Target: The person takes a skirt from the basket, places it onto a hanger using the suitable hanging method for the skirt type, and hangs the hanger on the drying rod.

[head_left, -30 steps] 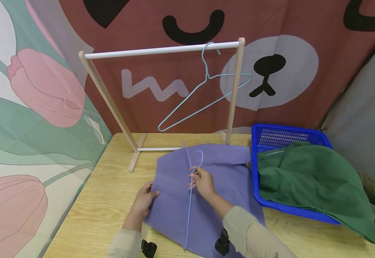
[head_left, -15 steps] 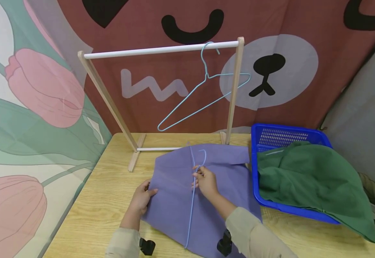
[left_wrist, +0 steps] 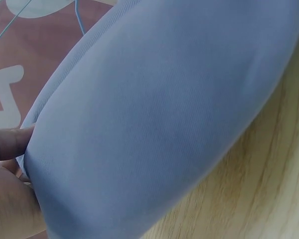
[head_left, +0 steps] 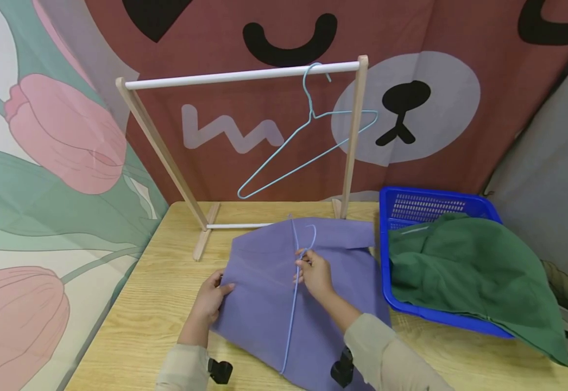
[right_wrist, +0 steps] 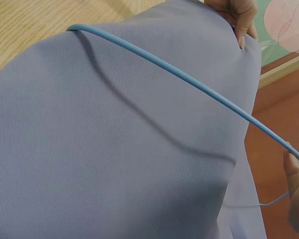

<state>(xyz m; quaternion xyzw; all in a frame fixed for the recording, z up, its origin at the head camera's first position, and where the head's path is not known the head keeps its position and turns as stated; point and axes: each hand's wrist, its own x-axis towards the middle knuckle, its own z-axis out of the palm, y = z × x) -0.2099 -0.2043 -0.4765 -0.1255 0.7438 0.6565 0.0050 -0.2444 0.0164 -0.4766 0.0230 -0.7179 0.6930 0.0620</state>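
A smooth purple cloth [head_left: 259, 304] with a folded band along its far right edge covers the middle of the table. My left hand [head_left: 209, 297] pinches the cloth's left edge, thumb on top; in the left wrist view the cloth [left_wrist: 154, 114] bulges up from the wood. My right hand [head_left: 315, 275] pinches a light-blue hanger [head_left: 291, 320] just below its hook. The hanger stands nearly edge-on over the cloth, one end close to the near edge, the other at the far edge. In the right wrist view the hanger [right_wrist: 189, 79] casts a shadow on the cloth.
Behind the cloth stands a wooden rack with a white top bar [head_left: 206, 79], where a second blue hanger [head_left: 284, 149] hangs near the right post. To the right, a blue basket [head_left: 385, 255] holds green cloth [head_left: 474, 266] that spills over its rim. A printed curtain backs the table.
The right hand has shifted slightly to the right with the hanger, and a little farther up. The left hand has moved slightly left and away with the cloth's edge, still gripping it.
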